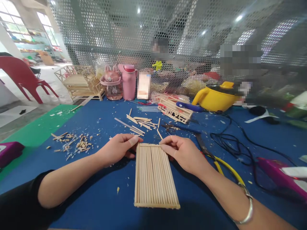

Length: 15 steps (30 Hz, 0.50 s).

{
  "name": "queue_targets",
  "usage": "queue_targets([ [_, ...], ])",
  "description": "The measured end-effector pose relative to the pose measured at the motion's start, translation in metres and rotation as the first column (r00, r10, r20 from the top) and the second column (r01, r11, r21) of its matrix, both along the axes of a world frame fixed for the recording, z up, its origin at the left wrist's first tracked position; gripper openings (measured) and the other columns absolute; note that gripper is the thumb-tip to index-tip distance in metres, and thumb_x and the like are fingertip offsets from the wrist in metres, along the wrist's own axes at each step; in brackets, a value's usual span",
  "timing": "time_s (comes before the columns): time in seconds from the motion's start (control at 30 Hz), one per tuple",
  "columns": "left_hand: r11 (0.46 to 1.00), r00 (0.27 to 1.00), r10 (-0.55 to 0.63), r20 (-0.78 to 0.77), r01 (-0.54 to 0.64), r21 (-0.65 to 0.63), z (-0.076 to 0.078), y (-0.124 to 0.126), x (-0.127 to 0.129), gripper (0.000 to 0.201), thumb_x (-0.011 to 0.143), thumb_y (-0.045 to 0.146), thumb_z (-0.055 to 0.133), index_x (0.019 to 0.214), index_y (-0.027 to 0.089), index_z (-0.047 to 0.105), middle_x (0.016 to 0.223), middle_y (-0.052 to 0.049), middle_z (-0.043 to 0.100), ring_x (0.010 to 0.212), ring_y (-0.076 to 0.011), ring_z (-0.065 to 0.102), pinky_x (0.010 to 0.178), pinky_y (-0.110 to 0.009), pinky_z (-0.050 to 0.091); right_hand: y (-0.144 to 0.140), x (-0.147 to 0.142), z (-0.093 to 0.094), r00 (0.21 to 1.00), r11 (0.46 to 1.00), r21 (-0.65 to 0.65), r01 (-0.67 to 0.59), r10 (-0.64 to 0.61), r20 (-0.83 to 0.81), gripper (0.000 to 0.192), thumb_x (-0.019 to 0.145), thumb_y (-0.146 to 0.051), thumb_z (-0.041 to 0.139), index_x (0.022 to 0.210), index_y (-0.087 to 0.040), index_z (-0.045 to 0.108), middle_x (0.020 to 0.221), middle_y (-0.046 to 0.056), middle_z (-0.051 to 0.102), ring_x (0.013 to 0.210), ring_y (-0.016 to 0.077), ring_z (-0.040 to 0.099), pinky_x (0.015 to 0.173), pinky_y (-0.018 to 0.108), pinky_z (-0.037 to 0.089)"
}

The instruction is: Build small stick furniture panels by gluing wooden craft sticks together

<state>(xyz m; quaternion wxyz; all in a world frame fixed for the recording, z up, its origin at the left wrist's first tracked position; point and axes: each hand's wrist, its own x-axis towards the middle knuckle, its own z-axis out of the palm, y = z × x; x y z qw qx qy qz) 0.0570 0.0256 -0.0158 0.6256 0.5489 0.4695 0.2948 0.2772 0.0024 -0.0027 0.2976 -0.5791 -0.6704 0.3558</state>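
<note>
panel: I see a flat rectangular stick panel (154, 177), pale round wooden sticks laid side by side, a cross strip at near and far ends. It lies flat on the blue table (100, 198), between both hands.
left hand: my left hand (118, 148) sits at the panel's far-left corner. Fingers curled in, thumb and forefinger pinched onto the top edge, thumb pad flat on the cross strip.
right hand: right hand (183, 151) at the panel's far-right corner. Fingers bent, tips pressed on the top edge, thumb tucked against the outer stick. Closed on the panel, not lifting it.
bracelet: plain metal bangle (247, 207) on the right wrist, right of the panel.
cutters: yellow-handled pliers (216, 158) just right of the panel, dark jaws pointing away from me.
loose sticks: scatter of cut sticks (141, 123) just beyond the panel.
offcuts: heap of short wooden chips (74, 143) left of the panel, well apart from it.
small frame: lattice stick assembly (175, 111) beyond the panel, slightly right.
pot: glossy yellow pot (216, 97) far right beyond the panel, black cable (230, 140) looping from it.
bottles: pink bottle (129, 81) and pink lidded cup (111, 83) far beyond the panel, left.
screen: perforated metal mesh (107, 28) behind everything.
</note>
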Motion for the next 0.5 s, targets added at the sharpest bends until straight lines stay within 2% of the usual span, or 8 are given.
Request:
queue_targets([
  [0.13, 0.994, 0.992, 0.032, 0.12, -0.019, -0.104, -0.0009, 0.0016, -0.0039, 0.033, 0.08, 0.045, 0.057, 0.096, 0.018, 0.067, 0.082, -0.004, 0.066, 0.072, -0.0116, 0.06, 0.067, -0.025, 0.05, -0.0007, -0.0028, -0.0002, 0.998, 0.998, 0.05, 0.043, -0.046, 0.045, 0.014, 0.078, -0.032, 0.058, 0.078, -0.02, 0.066, 0.07, -0.001, 0.067, 0.061, 0.0126, 0.057, 0.057, 0.024, 0.042],
  [0.3, 0.997, 0.997, 0.028, 0.072, -0.022, -0.071, 0.0016, 0.0002, -0.0017, 0.03, 0.079, 0.042, 0.059, 0.092, 0.017, 0.07, 0.08, -0.004, 0.067, 0.069, -0.0105, 0.058, 0.067, -0.024, 0.05, 0.0002, -0.0064, -0.0013, 0.995, 0.993, 0.07, 0.09, -0.093, 0.047, 0.014, 0.078, -0.033, 0.059, 0.077, -0.02, 0.066, 0.068, -0.002, 0.067, 0.062, 0.0127, 0.058, 0.059, 0.023, 0.042],
  [0.5, 1.0, 0.999, 0.018, 0.049, -0.017, -0.024, 0.0017, -0.0028, 0.0019, 0.03, 0.075, 0.041, 0.063, 0.091, 0.017, 0.072, 0.08, -0.003, 0.069, 0.073, -0.0133, 0.061, 0.071, -0.027, 0.05, -0.0015, -0.0097, 0.0006, 0.994, 0.99, 0.111, 0.087, -0.094, 0.053, 0.011, 0.078, -0.028, 0.058, 0.077, -0.021, 0.066, 0.07, -0.002, 0.068, 0.064, 0.0127, 0.06, 0.061, 0.023, 0.044],
])
